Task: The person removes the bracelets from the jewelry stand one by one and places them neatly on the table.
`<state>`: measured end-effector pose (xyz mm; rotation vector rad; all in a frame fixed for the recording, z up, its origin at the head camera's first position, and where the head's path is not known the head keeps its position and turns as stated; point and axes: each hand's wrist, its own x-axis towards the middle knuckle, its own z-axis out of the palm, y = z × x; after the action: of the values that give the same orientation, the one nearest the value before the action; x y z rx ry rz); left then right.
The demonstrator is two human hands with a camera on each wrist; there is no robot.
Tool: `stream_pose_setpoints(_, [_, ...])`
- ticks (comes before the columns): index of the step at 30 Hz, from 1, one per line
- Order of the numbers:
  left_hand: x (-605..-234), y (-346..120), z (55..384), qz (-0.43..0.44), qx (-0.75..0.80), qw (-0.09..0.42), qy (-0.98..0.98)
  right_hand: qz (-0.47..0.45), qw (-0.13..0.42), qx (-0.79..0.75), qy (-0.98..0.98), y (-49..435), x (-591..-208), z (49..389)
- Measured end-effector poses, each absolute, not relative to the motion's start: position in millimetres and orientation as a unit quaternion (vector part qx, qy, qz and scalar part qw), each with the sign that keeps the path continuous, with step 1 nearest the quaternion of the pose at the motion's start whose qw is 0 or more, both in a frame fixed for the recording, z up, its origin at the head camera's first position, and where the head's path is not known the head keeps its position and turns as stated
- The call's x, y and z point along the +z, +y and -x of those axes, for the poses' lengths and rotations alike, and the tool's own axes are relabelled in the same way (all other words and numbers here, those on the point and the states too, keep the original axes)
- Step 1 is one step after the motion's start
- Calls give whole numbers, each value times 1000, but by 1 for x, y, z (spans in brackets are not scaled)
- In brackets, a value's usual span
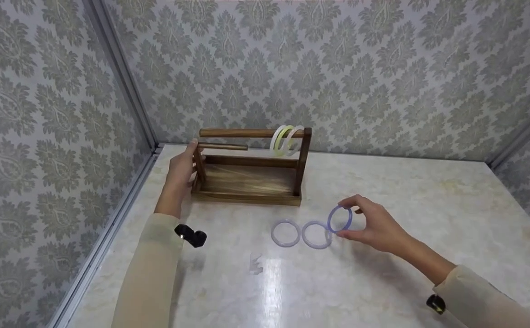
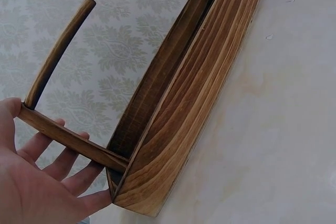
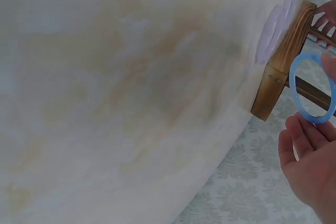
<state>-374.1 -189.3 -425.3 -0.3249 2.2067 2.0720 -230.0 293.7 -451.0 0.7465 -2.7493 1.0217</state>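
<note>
A wooden bangle stand (image 1: 246, 198) with a tray base and two horizontal rods stands near the back wall. My left hand (image 1: 182, 167) holds its left post, thumb at the top and fingers behind, as the left wrist view shows (image 2: 47, 182). On the upper rod, by the right post, hang several white and yellow-green bangles (image 1: 279, 141). My right hand (image 1: 376, 228) pinches a blue bangle (image 1: 330, 224) between thumb and fingers, tilted up; the right wrist view shows this bangle (image 3: 295, 90) too. Two pale lilac bangles (image 1: 273, 237) lie flat on the table, left of that hand.
The marble-patterned table (image 1: 429, 196) meets patterned wall panels (image 1: 374, 91) at the back and sides. A metal frame strip (image 1: 94, 257) runs along the left edge. A small pale irregular mark (image 1: 255, 264) shows on the tabletop, near a bright light reflection.
</note>
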Motion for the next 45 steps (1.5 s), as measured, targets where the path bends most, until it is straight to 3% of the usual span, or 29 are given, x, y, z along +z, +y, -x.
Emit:
stream_pose_setpoints(12, [-423,-189,375,121,681,50,721,-211,36,364,-907,313,-478,228])
stream_pose_setpoints(45, [-427,-188,373,108,678,36,726,-180,26,275,-944,321,-497,211])
